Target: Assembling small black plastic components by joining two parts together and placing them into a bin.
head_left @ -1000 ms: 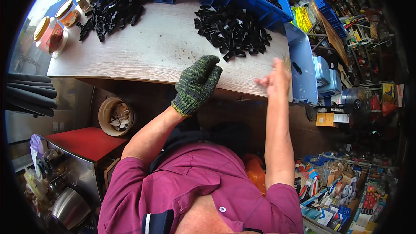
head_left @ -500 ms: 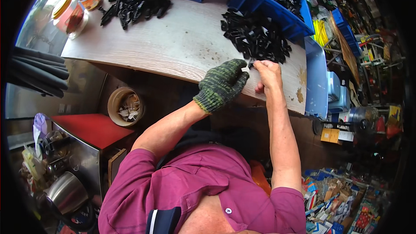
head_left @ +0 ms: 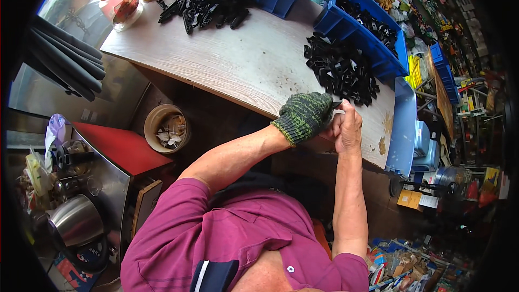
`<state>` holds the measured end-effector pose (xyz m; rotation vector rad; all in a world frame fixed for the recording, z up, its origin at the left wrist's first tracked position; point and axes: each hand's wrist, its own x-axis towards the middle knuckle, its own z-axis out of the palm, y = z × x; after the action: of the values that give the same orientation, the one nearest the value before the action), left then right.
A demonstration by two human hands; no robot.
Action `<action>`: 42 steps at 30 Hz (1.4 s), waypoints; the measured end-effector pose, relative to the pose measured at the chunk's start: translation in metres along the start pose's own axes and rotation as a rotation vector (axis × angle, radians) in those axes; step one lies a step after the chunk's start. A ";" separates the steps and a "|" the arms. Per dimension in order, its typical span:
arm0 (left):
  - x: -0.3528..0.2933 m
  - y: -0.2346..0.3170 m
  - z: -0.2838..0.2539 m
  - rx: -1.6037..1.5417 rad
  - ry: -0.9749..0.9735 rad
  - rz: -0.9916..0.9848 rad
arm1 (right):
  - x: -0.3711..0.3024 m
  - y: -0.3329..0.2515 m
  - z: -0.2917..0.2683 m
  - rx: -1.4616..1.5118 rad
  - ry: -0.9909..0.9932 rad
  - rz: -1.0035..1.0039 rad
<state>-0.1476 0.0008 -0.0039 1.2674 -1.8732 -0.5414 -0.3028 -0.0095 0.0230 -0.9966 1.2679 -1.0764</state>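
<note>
The left hand [head_left: 305, 114], in a green and black glove, has its fingers curled in and seems to hold a small black piece [head_left: 336, 104] at its tips. The right hand [head_left: 347, 127] is bare, with its fingers bent narrow, right up against the piece at the left hand's 3 o'clock. I cannot tell if it grips the piece too, as most of it is hidden. From the hands, a black pile [head_left: 341, 70] lies near at 12 o'clock on the table [head_left: 248, 57]. Another heap [head_left: 208, 6] is well apart at 10 o'clock. To do this well, I think the gloved hand should hold steady while the bare fingers press gently and straight.
</note>
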 end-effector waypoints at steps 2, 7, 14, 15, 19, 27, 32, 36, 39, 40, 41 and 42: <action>-0.001 0.006 -0.005 -0.023 0.008 0.002 | 0.006 0.009 -0.005 -0.079 -0.029 -0.064; -0.008 -0.011 -0.019 0.099 0.044 0.101 | 0.005 0.016 0.007 -0.148 -0.094 -0.163; 0.050 -0.118 -0.132 0.791 0.488 -0.201 | -0.002 0.014 0.016 -0.034 -0.046 -0.117; 0.052 -0.129 -0.139 0.793 0.490 -0.203 | -0.003 0.013 0.018 -0.019 -0.028 -0.107; 0.055 -0.140 -0.140 0.758 0.373 -0.251 | -0.004 0.011 0.021 0.041 0.007 -0.082; 0.042 -0.120 -0.113 0.739 0.289 -0.117 | -0.007 0.014 0.019 0.038 0.063 -0.140; 0.024 -0.094 -0.100 0.479 0.215 0.015 | -0.011 0.008 0.026 0.111 0.145 -0.094; -0.004 -0.039 -0.061 -0.116 0.129 0.098 | -0.011 0.010 0.024 0.187 0.221 -0.083; -0.017 -0.019 -0.034 -0.261 0.071 0.095 | -0.012 0.009 0.027 0.196 0.258 -0.065; -0.018 -0.015 -0.028 -0.302 0.019 0.066 | -0.014 0.007 0.030 0.224 0.298 -0.035; -0.015 -0.012 -0.023 -0.293 -0.020 0.068 | -0.017 0.004 0.034 0.183 0.329 -0.084; -0.013 -0.010 -0.021 -0.298 -0.023 0.070 | -0.018 0.003 0.035 0.180 0.334 -0.085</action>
<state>-0.1227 0.0099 -0.0038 1.0000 -1.7704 -0.7676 -0.2672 0.0084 0.0265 -0.7592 1.3740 -1.4408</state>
